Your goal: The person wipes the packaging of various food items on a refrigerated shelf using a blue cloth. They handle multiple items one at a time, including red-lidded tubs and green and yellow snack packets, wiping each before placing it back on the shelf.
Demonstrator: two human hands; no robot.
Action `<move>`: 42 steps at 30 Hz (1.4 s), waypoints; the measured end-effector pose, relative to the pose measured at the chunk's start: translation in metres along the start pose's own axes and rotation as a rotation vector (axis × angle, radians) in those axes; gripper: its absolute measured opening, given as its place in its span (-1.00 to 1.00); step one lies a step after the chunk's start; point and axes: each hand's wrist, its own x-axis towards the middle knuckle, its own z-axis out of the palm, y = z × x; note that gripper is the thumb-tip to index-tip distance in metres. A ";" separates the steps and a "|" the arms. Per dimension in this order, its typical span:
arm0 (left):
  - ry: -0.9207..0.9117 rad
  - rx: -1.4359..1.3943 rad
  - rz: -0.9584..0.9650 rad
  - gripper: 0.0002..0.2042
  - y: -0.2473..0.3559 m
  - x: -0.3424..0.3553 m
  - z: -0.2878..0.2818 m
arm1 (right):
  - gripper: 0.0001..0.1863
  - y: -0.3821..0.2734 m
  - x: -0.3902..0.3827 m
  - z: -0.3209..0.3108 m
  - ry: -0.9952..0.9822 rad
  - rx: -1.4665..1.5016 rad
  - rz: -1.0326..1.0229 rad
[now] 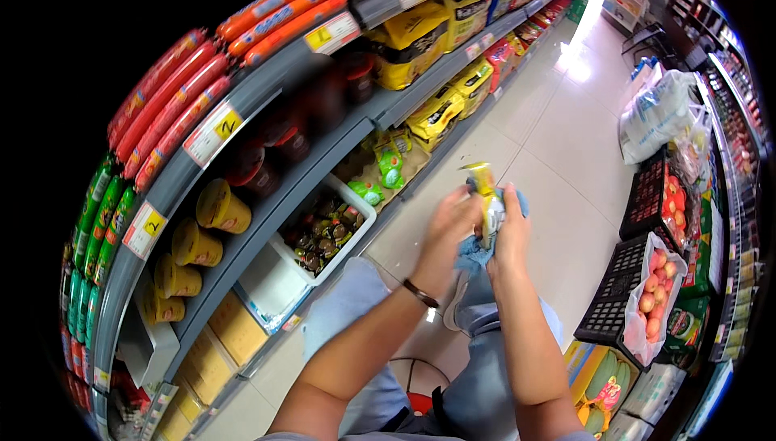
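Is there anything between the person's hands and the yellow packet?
Nothing visible. The right hand grips the yellow packet directly, with a blue cloth bunched under it. The left hand touches the packet from the other side.

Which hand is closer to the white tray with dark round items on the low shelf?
Left. The left hand is just right of the white tray, while the right hand is farther right, gripping the yellow packet.
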 end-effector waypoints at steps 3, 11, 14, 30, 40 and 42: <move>0.076 0.876 0.270 -0.64 -0.007 -0.010 0.015 | -0.61 0.016 -0.013 -0.009 -0.012 0.012 -0.051; 0.065 -0.339 -0.297 -0.65 0.012 -0.006 0.006 | -0.63 -0.022 -0.034 0.011 -0.127 -1.012 -1.137; -0.016 -0.473 -0.316 -0.62 0.026 0.002 -0.026 | -0.58 -0.010 -0.046 0.013 -0.549 -1.143 -1.158; 0.094 0.225 0.122 -0.67 0.023 0.002 -0.006 | -0.53 -0.013 -0.044 -0.002 -0.410 0.292 0.224; 0.452 0.457 0.476 -0.68 0.016 0.017 -0.003 | -0.69 -0.005 -0.066 0.023 -0.210 0.180 0.105; 0.430 0.258 0.422 -0.68 0.018 0.014 0.006 | -0.72 0.000 -0.064 0.019 -0.169 0.109 0.012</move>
